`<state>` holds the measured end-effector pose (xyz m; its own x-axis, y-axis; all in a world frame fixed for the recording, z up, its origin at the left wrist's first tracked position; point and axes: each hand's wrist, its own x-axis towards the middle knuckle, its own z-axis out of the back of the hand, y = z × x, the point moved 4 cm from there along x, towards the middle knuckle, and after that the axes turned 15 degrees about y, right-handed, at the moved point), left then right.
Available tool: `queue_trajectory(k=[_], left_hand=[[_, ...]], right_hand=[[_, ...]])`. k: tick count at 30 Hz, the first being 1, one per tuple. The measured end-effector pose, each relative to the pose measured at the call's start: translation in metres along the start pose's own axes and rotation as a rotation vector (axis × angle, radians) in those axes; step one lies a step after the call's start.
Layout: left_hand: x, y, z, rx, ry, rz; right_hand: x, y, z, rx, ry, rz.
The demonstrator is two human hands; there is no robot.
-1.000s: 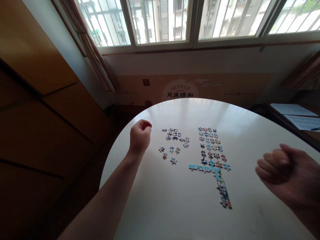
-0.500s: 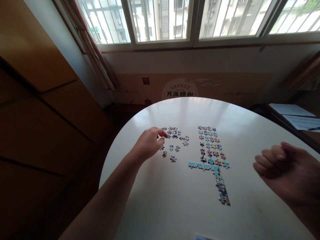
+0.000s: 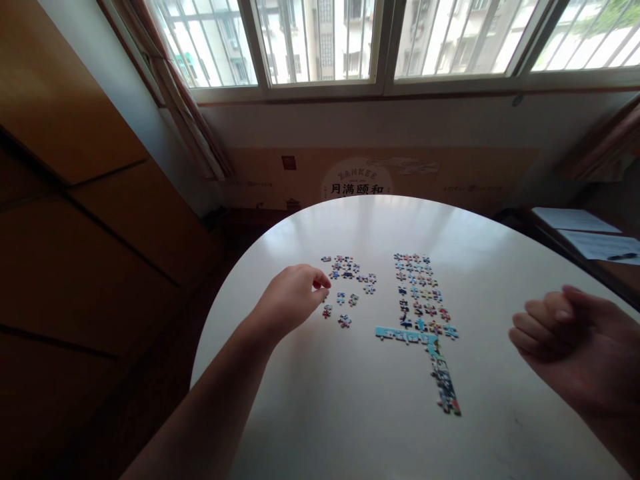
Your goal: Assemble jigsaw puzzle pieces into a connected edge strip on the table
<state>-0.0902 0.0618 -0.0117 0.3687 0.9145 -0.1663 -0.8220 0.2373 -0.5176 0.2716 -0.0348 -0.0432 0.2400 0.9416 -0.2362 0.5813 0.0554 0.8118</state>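
My left hand (image 3: 293,297) hovers low over the loose puzzle pieces, its thumb and index fingertip curved with a small gap between them. One puzzle piece (image 3: 325,299) peeks out beside the thumb, mostly covered by it. Just right of these fingers lie more loose pieces, among them a dark one (image 3: 347,275) and a multicoloured one (image 3: 345,321). My right hand (image 3: 565,340) is held up at the right, fingers curled into a fist; whatever may be inside is hidden. Between the hands, joined puzzle edge pieces (image 3: 405,335) form a corner.
Rows of sorted puzzle pieces (image 3: 420,292) lie behind the joined edge. All rest on a round white table (image 3: 320,413). Papers with a pen (image 3: 623,256) are on a surface at the right, and a wooden cabinet (image 3: 75,267) stands at the left.
My left hand has moved slightly nearer and down toward the pieces, with thumb and index tip closer together. My right hand remains a fist in nearly the same place. The view has shifted a little.
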Motion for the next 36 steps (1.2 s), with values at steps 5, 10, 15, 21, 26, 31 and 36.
queue_trajectory(k=[5,10,15,21,26,31,36], left_hand=[[-0.004,-0.005,-0.004,-0.035,0.067,0.003],[-0.006,-0.013,-0.005,-0.053,0.096,0.001],[-0.007,-0.019,0.003,0.013,0.013,-0.002],[-0.003,-0.019,0.004,0.037,-0.017,-0.05],[-0.007,-0.019,0.016,-0.019,-0.407,-0.191],[-0.012,-0.015,0.025,-0.092,-0.671,-0.319],[-0.013,-0.016,0.027,-0.083,-0.688,-0.337]], right_hand=[[0.0,0.001,-0.004,-0.036,0.027,0.018],[0.0,0.002,-0.004,-0.04,0.042,0.04],[0.003,0.002,-0.008,-0.06,0.134,0.11],[0.014,-0.001,-0.008,-0.072,0.181,0.164],[0.014,0.0,-0.009,-0.088,0.176,0.184],[0.012,-0.001,-0.009,-0.104,0.162,0.183],[0.01,-0.002,-0.01,-0.091,0.128,0.17]])
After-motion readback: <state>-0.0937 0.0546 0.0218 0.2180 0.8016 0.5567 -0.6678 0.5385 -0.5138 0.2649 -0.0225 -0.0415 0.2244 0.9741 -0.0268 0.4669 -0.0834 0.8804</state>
